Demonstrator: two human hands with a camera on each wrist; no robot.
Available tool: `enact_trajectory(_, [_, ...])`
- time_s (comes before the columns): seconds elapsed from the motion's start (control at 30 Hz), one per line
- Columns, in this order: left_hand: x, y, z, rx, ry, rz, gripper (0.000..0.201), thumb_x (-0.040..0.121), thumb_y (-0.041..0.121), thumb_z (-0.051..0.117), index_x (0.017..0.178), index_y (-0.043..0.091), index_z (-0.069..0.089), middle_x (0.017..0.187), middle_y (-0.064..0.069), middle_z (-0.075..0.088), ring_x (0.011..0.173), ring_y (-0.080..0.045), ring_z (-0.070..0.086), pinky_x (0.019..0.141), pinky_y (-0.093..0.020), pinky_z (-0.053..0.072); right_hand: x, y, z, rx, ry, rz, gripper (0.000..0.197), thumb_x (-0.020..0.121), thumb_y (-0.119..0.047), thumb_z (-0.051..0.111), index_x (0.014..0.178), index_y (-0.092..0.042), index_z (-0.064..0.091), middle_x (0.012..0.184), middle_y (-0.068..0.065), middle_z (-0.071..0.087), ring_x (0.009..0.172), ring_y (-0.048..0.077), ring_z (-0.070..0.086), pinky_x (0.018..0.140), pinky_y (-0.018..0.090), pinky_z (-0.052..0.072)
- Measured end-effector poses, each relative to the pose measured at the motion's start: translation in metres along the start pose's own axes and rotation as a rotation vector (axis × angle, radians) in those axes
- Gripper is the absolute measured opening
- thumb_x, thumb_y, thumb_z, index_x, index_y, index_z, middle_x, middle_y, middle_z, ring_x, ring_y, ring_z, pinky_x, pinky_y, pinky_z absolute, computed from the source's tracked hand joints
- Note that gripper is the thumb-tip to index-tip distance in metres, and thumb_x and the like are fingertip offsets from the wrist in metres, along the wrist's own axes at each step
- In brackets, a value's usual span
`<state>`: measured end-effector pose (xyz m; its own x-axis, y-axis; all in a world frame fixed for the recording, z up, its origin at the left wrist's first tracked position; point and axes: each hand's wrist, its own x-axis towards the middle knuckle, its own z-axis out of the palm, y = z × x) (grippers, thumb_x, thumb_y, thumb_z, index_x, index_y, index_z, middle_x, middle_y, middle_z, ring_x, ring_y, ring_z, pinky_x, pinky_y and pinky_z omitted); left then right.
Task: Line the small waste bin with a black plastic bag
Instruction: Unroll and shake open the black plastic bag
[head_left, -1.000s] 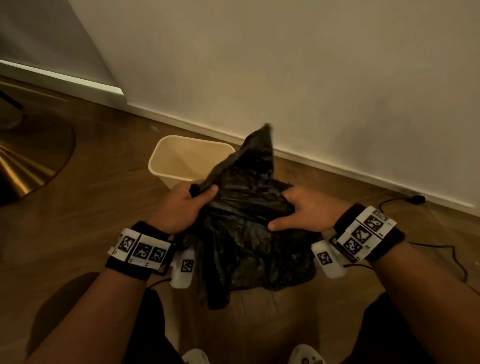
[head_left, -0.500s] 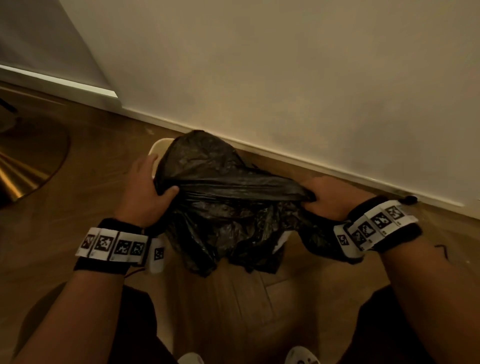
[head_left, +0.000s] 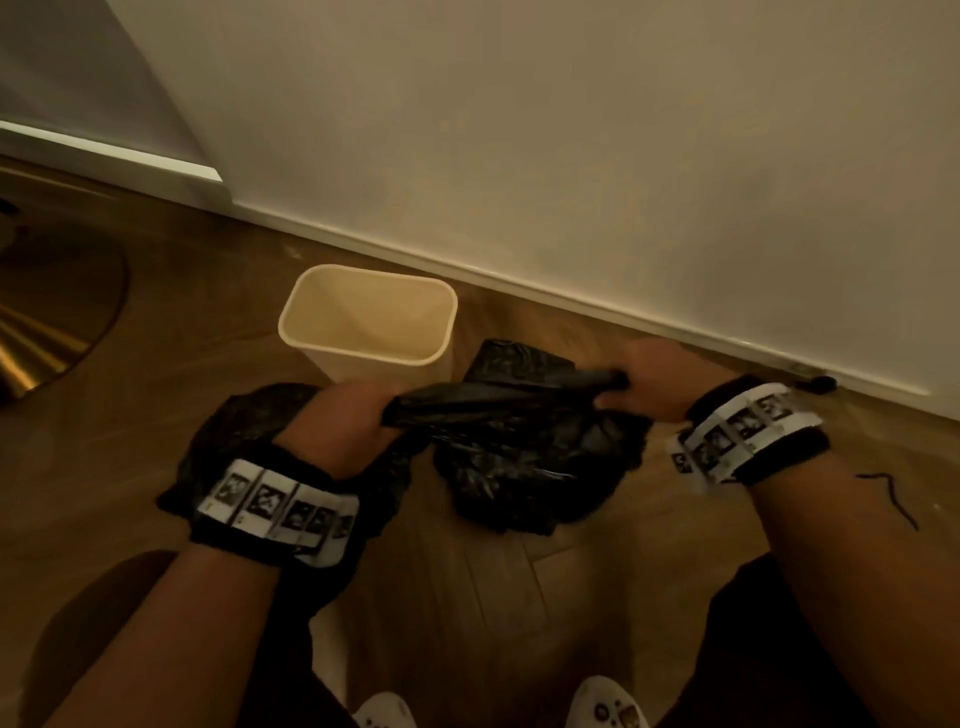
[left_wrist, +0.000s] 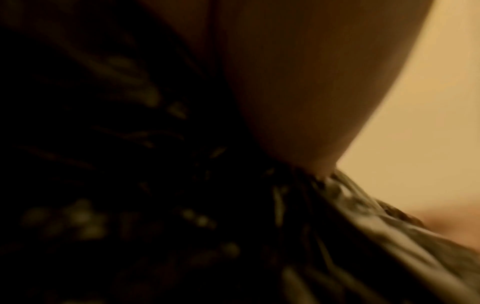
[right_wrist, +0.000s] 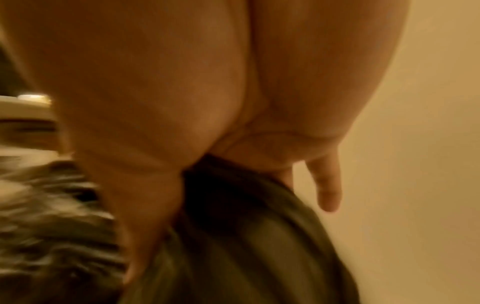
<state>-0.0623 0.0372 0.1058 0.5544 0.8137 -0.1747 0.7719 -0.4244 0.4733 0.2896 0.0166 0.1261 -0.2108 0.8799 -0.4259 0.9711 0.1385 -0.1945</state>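
**Stretching the bag before it goes over the bin**

Holding the black plastic bag (head_left: 519, 441) by a gathered edge, the person has it pulled into a tight band between both hands, low over the wooden floor (head_left: 156, 364). The left hand (head_left: 343, 421), at about 8 o'clock from the bin, has its fingers curled round one end of the band. The small waste bin (head_left: 311, 312) stands upright and unlined at 12 o'clock from the hands, near the wall (head_left: 571, 130). The right hand (head_left: 654, 379), at about 4 o'clock from the bin, grips the other end; the rest of the bag hangs crumpled below the band.

I judge that the step in hand is finding and opening the mouth of the bag. The next move calls for separating the two layers of the edge, then bringing the open mouth up and over the rim.

The head view shows the bin and both hands together. The left wrist view shows only dark wrinkled plastic pressed under the palm, and no bin. The right wrist view shows, although blurred, the plastic coming out of the closed hand and one finger (right_wrist: 328, 185) standing free of the bag, which the head view does not show.
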Motion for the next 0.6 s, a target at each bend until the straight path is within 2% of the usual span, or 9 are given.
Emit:
enact_trajectory(0.1, [-0.004, -0.016, -0.012, -0.086, 0.004, -0.039, 0.008, 0.083, 0.027, 0.072, 0.09, 0.025, 0.069, 0.083, 0.011, 0.067, 0.085, -0.015, 0.066, 0.062, -0.016, 0.041, -0.005, 0.037, -0.019, 0.151, 0.213, 0.142, 0.019, 0.088, -0.035, 0.069, 0.096, -0.018, 0.076, 0.089, 0.006, 0.071, 0.084, 0.025, 0.065, 0.072, 0.032, 0.047])
enact_trajectory(0.17, [-0.004, -0.014, -0.012, -0.108, -0.013, -0.038, 0.016, 0.081, 0.026, 0.076, 0.093, 0.031, 0.066, 0.082, 0.016, 0.063, 0.082, -0.007, 0.062, 0.062, -0.008, 0.037, -0.006, 0.053, -0.028, 0.203, 0.378, 0.206, 0.012, 0.089, -0.024, 0.067, 0.091, -0.015, 0.075, 0.087, 0.011, 0.073, 0.082, 0.029, 0.066, 0.071, 0.031, 0.044])
enact_trajectory(0.27, [-0.002, -0.014, -0.009, -0.111, -0.064, -0.05, 0.017, 0.082, 0.033, 0.074, 0.091, 0.035, 0.06, 0.087, 0.011, 0.066, 0.084, -0.01, 0.063, 0.068, -0.022, 0.045, -0.008, 0.072, -0.031, 0.144, 0.533, 0.368, 0.018, 0.088, -0.011, 0.058, 0.097, -0.013, 0.073, 0.093, 0.018, 0.073, 0.085, 0.038, 0.067, 0.076, 0.038, 0.051])
enact_trajectory(0.33, [-0.001, -0.019, -0.008, -0.079, -0.071, -0.077, 0.014, 0.083, 0.035, 0.072, 0.092, 0.031, 0.062, 0.089, 0.008, 0.067, 0.085, -0.013, 0.064, 0.073, -0.031, 0.051, -0.007, 0.078, -0.03, 0.018, 0.515, 0.467, 0.029, 0.085, -0.011, 0.057, 0.109, -0.017, 0.07, 0.105, 0.018, 0.072, 0.095, 0.04, 0.066, 0.088, 0.05, 0.05])
enact_trajectory(0.37, [0.0, -0.02, -0.007, -0.066, -0.072, -0.089, 0.015, 0.083, 0.036, 0.071, 0.095, 0.029, 0.064, 0.091, 0.006, 0.069, 0.087, -0.015, 0.065, 0.076, -0.034, 0.053, -0.005, 0.074, -0.028, -0.054, 0.465, 0.476, 0.04, 0.083, -0.015, 0.058, 0.122, -0.021, 0.064, 0.12, 0.016, 0.068, 0.108, 0.039, 0.062, 0.098, 0.055, 0.044])
enact_trajectory(0.4, [0.001, -0.019, -0.006, -0.055, -0.074, -0.096, 0.018, 0.083, 0.036, 0.071, 0.098, 0.028, 0.065, 0.093, 0.005, 0.07, 0.089, -0.016, 0.066, 0.078, -0.036, 0.054, -0.004, 0.063, -0.025, -0.083, 0.405, 0.421, 0.055, 0.081, -0.023, 0.061, 0.136, -0.026, 0.052, 0.137, 0.014, 0.057, 0.123, 0.038, 0.053, 0.107, 0.059, 0.035])
enact_trajectory(0.47, [0.004, -0.012, 0.0, -0.051, -0.076, -0.073, 0.024, 0.082, 0.041, 0.068, 0.102, 0.027, 0.066, 0.096, 0.003, 0.071, 0.092, -0.018, 0.067, 0.079, -0.038, 0.054, -0.002, 0.023, -0.014, -0.055, 0.327, 0.149, 0.082, 0.079, -0.048, 0.061, 0.151, -0.029, 0.028, 0.157, 0.01, 0.032, 0.143, 0.036, 0.029, 0.115, 0.061, 0.019])
enact_trajectory(0.53, [0.008, 0.004, 0.007, -0.08, -0.092, -0.002, 0.035, 0.079, 0.051, 0.062, 0.105, 0.027, 0.066, 0.098, 0.004, 0.072, 0.093, -0.015, 0.067, 0.079, -0.038, 0.055, -0.004, -0.037, 0.006, -0.006, 0.251, -0.109, 0.102, 0.074, -0.073, 0.058, 0.155, -0.03, 0.013, 0.163, 0.005, 0.02, 0.15, 0.033, 0.014, 0.118, 0.059, 0.009])
enact_trajectory(0.6, [0.011, 0.021, 0.016, -0.146, -0.105, 0.078, 0.039, 0.078, 0.054, 0.059, 0.106, 0.027, 0.066, 0.098, 0.007, 0.072, 0.091, -0.01, 0.067, 0.079, -0.035, 0.054, -0.004, -0.085, 0.031, -0.006, 0.111, -0.215, 0.115, 0.067, -0.083, 0.057, 0.156, -0.032, 0.004, 0.163, 0.001, 0.021, 0.151, 0.029, 0.008, 0.12, 0.059, 0.0])
